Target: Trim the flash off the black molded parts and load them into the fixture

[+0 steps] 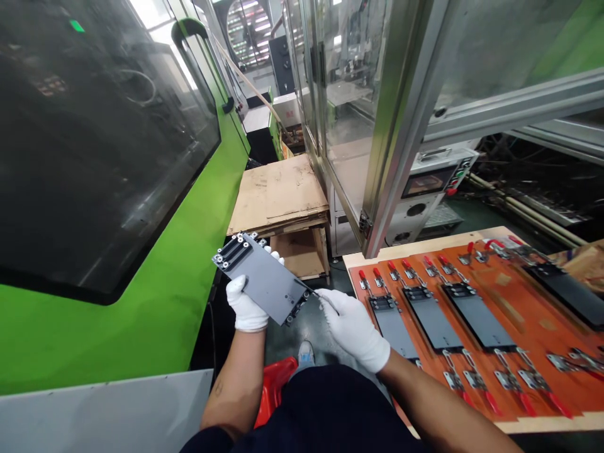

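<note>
A flat grey rectangular panel with black fittings and small pale round bushings at both ends is held up in front of my body, tilted. My gloved left hand is closed around it, thumb on the near edge and fingertips showing beyond the far edge. My gloved right hand is closed on a thin dark tool, whose slim end reaches the panel's right-hand end. The exact kind of tool cannot be made out. To the right, similar grey panels lie on an orange fixture board.
Red-handled toggle clamps line the fixture board. A green machine with a dark window fills the left. Cardboard sheets lie stacked ahead, beside an aluminium-framed enclosure post. Something red stands by my legs.
</note>
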Action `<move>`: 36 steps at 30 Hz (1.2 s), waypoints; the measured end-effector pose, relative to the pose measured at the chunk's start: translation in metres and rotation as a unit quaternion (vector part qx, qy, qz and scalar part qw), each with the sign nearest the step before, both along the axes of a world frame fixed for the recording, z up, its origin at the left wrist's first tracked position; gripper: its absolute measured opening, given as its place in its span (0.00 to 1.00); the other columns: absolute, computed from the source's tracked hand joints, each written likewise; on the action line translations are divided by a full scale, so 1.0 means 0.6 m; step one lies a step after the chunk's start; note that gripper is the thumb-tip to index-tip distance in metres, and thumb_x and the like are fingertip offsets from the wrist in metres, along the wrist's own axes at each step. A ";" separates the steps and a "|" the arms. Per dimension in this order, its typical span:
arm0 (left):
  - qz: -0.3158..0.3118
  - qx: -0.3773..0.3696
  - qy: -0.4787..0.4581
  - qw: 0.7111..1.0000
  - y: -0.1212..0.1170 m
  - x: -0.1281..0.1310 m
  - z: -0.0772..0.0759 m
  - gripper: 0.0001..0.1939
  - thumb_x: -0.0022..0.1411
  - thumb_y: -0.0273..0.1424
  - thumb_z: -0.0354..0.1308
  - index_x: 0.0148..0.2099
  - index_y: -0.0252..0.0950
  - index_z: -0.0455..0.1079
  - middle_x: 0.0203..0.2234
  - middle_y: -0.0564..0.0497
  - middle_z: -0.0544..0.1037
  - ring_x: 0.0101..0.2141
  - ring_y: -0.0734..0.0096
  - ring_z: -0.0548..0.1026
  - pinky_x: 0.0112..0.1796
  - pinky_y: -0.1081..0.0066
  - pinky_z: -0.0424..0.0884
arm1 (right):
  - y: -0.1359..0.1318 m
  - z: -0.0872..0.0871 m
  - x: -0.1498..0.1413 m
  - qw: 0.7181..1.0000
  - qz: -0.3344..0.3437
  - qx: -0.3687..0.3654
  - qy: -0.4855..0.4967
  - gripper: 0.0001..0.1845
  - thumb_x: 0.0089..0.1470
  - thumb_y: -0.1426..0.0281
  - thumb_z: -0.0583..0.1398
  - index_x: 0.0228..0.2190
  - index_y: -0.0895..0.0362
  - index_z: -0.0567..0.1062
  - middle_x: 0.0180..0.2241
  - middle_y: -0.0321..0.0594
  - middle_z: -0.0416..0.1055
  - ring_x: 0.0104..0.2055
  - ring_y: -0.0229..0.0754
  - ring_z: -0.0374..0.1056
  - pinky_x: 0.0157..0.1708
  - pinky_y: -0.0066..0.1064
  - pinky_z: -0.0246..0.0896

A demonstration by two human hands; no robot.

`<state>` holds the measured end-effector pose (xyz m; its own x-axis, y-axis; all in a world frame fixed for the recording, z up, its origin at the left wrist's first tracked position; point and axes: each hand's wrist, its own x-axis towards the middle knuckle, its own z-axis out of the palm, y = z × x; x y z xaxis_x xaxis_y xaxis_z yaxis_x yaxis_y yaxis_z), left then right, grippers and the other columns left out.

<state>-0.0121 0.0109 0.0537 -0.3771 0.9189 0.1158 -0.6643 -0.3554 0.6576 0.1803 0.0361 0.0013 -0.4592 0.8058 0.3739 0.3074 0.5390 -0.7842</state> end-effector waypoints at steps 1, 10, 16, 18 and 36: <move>-0.001 0.000 0.003 1.000 0.000 0.000 0.000 0.28 0.53 0.40 0.58 0.56 0.38 0.73 0.48 0.44 0.80 0.49 0.56 0.78 0.53 0.59 0.74 | 0.001 0.001 0.000 1.000 0.001 0.008 -0.006 0.20 0.62 0.73 0.50 0.41 0.53 0.81 0.40 0.42 0.81 0.39 0.43 0.77 0.42 0.34 0.74; 0.005 -0.003 -0.006 1.000 0.002 -0.002 -0.004 0.29 0.52 0.41 0.59 0.55 0.36 0.73 0.50 0.42 0.80 0.51 0.55 0.77 0.55 0.57 0.71 | -0.006 0.007 0.007 0.998 0.030 0.036 -0.044 0.16 0.60 0.73 0.53 0.40 0.53 0.80 0.40 0.41 0.81 0.38 0.43 0.77 0.39 0.32 0.71; 0.029 -0.011 -0.009 0.999 0.007 0.000 -0.003 0.32 0.51 0.41 0.60 0.58 0.35 0.71 0.48 0.41 0.80 0.51 0.51 0.77 0.57 0.55 0.69 | -0.022 0.014 -0.001 0.996 0.044 0.048 -0.053 0.16 0.61 0.74 0.52 0.40 0.54 0.80 0.38 0.42 0.81 0.37 0.43 0.76 0.39 0.32 0.70; 0.039 -0.008 -0.008 0.999 0.009 0.002 0.000 0.32 0.51 0.41 0.60 0.57 0.35 0.72 0.48 0.41 0.80 0.51 0.51 0.77 0.57 0.56 0.69 | -0.028 0.014 -0.003 0.994 0.046 0.066 -0.070 0.16 0.60 0.74 0.53 0.41 0.54 0.79 0.37 0.43 0.80 0.35 0.43 0.76 0.37 0.31 0.69; 0.075 0.000 0.033 0.997 -0.004 0.007 0.015 0.29 0.49 0.42 0.61 0.53 0.35 0.76 0.49 0.42 0.80 0.52 0.49 0.76 0.55 0.54 0.72 | -0.060 0.017 -0.020 0.997 0.044 0.044 -0.039 0.17 0.61 0.73 0.51 0.39 0.55 0.80 0.36 0.44 0.80 0.37 0.43 0.75 0.38 0.31 0.70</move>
